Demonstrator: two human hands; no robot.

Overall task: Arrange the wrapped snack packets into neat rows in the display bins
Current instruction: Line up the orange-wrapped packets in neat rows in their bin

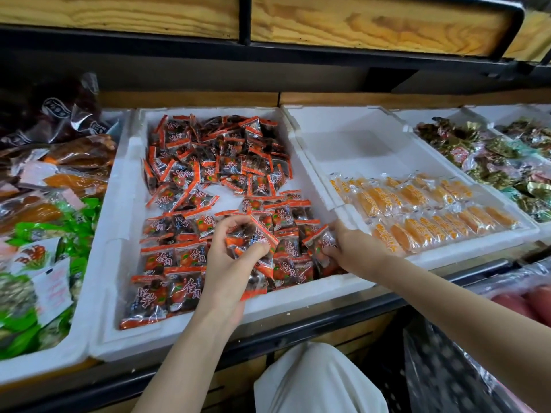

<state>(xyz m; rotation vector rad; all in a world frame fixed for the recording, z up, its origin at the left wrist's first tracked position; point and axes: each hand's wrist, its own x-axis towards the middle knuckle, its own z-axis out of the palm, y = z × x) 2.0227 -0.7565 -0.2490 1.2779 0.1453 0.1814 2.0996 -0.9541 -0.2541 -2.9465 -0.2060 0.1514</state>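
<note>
Under a wooden shelf [372, 22], foam bins [465, 248] line a counter [313, 320]. In the middle bin [119, 186], packets [214, 156] heap at 12 o'clock and lie in rows at 7. The left hand [229, 263] pinches several; the right hand [354, 248], at 4 o'clock, curls round one. At 3 o'clock lie yellow packs [417, 210].

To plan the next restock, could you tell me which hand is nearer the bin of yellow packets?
Right. The right hand holds a red packet beside the wall of the yellow-packet bin; the left hand grips red packets farther left.
</note>
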